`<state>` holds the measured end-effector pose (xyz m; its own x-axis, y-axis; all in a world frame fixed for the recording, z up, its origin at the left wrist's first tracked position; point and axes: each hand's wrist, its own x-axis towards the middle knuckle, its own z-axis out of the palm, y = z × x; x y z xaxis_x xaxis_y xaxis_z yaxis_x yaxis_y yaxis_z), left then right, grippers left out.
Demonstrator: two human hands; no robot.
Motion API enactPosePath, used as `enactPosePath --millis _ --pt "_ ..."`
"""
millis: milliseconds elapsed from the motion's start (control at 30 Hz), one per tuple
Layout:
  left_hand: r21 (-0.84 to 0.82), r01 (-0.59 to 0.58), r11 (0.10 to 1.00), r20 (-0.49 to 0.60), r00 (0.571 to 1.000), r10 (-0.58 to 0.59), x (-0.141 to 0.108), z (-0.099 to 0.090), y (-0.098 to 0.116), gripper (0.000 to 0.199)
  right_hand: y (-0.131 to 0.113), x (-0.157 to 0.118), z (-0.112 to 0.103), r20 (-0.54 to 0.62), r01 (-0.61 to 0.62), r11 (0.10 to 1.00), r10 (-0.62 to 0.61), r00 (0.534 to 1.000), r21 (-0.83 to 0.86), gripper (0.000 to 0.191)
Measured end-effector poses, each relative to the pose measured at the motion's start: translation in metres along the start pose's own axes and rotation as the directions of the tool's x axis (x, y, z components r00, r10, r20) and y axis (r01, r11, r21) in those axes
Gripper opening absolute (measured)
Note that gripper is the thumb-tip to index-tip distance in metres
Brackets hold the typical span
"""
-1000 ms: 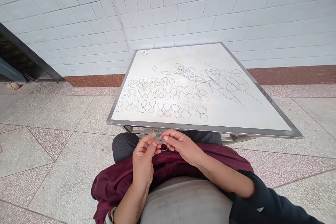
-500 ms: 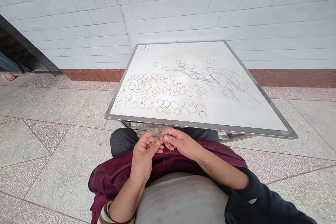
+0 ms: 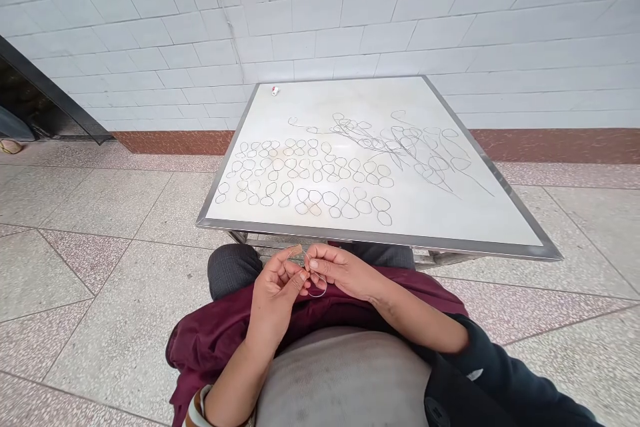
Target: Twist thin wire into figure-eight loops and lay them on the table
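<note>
At lower centre of the frame, the left hand (image 3: pixel 273 290) and right hand (image 3: pixel 347 273) pinch a thin, pale wire loop (image 3: pixel 320 295) in closed fingers (image 3: pixel 325 252). Above, the white, grey-edged tabletop (image 3: pixel 475 217) carries figure-eight wire pieces (image 3: pixel 317 170) leftward, tangled dark wires (image 3: pixel 400 147) rightward.

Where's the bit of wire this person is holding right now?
In the head view, the wire is just below centre, held between the left hand and the right hand, on the near side of the table.
</note>
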<state>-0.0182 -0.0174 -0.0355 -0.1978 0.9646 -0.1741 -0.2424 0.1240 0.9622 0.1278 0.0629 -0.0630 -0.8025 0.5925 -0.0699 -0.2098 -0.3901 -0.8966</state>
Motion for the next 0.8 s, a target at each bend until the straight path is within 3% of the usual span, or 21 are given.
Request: enactPosePath --millis 267,500,800 --pt "-0.005 0.034 0.999 -0.029 0.999 -0.034 -0.001 0.002 -0.004 0.039 -0.001 0.0 -0.002 0.005 0.022 1.0 -0.022 1.0 0.008 0.027" --pt "0.061 0.017 0.998 -0.009 1.0 -0.017 -0.001 0.0 0.001 0.037 -0.001 0.0 -0.003 -0.029 -0.06 0.996 0.062 0.998 0.073 0.027" --pt "0.082 0.052 0.995 0.025 0.998 -0.055 -0.002 0.0 0.0 0.041 -0.001 -0.001 -0.01 0.046 -0.037 0.997 0.04 0.998 -0.067 0.026"
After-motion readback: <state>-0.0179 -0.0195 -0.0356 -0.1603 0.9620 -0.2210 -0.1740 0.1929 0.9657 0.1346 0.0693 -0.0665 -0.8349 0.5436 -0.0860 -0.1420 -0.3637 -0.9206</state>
